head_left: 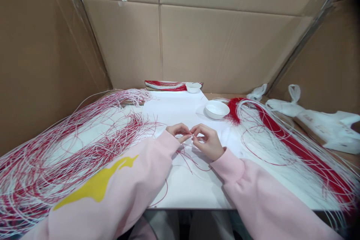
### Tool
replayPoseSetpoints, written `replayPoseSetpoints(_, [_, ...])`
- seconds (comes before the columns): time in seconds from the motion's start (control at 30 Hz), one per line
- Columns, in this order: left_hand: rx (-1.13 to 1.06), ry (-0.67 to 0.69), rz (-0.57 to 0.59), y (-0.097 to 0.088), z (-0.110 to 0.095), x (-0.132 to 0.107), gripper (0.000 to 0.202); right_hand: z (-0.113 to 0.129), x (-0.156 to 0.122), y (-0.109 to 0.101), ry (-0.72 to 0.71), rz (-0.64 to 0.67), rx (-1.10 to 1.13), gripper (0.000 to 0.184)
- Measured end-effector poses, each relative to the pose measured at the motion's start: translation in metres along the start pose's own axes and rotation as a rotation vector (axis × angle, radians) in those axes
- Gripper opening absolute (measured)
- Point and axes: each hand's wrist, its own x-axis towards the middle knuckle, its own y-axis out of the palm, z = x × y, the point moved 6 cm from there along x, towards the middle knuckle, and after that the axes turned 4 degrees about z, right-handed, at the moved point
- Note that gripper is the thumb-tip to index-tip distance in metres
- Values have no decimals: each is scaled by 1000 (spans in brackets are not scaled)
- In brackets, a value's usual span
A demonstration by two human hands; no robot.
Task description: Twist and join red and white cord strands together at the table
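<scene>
Above the middle of the white sheet, my left hand (179, 132) and my right hand (208, 143) meet fingertip to fingertip. Each is closed in a pinch of thumb and forefinger on thin cord, though the exact spot between the tips is too small to make out. Loose red cords (188, 159) trail below the fingers onto the sheet. A large bundle of red and white cords (112, 138) spreads beside my left arm. To the right of my right hand lies another bundle of red cords (292, 144) with white ones.
A white bowl (217, 109) stands beyond my right hand, and a smaller white bowl (193, 87) sits at the back by a shallow box of red cords (165, 85). Plastic bags (332, 127) lie at the right. Cardboard walls (197, 41) enclose the table's back and sides.
</scene>
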Motion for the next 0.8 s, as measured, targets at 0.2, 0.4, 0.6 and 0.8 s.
replayPoseSetpoints(0.2, [38, -22, -45, -3, 2, 1, 13, -1, 0, -1, 3, -16, 6, 10])
replayPoseSetpoints(0.4, [117, -54, -35, -3, 4, 0, 13, -2, 0, -1, 1, -9, -11, 10])
replayPoseSetpoints(0.6, [130, -56, -19, -3, 6, 0, 16, -5, 0, -1, 26, 9, -8, 3])
replayPoseSetpoints(0.8, [175, -33, -23, -4, 5, 1, 15, -7, 0, 0, 50, 29, -29, 4])
